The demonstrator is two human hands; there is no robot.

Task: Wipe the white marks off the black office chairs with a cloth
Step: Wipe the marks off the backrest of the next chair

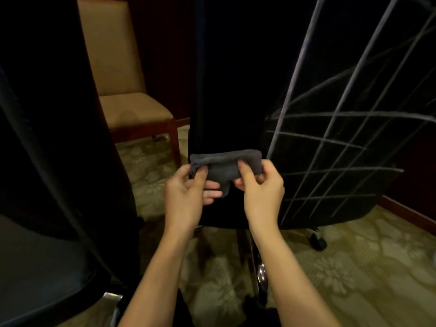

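A folded dark grey cloth [225, 165] is being held up between both hands, in front of the lower edge of the middle black office chair [226, 79]. The left hand [188, 193] is pinching the cloth's left end, thumb on the near face and fingers curled behind it. The right hand [259, 187] is pinching the right end in the same way, thumb pressing the near face and fingers wrapping behind. The cloth is stretching between the two grips with its top edge rolled over and a loose flap hanging below.

The backrest of the middle chair is showing no marks in the part that can be seen. Just beside it, the right-hand black office chair [354, 138] is carrying white marks [330, 119]: long chalky lines crossing one another in a rough grid across its back. One of its castors [318, 241] is resting on the patterned carpet [354, 267]. A third black chair [47, 161] is standing at the left, its seat nearest the camera.

Behind, between the left and middle chairs, a tan upholstered chair [118, 67] with reddish wooden legs is standing on the carpet.
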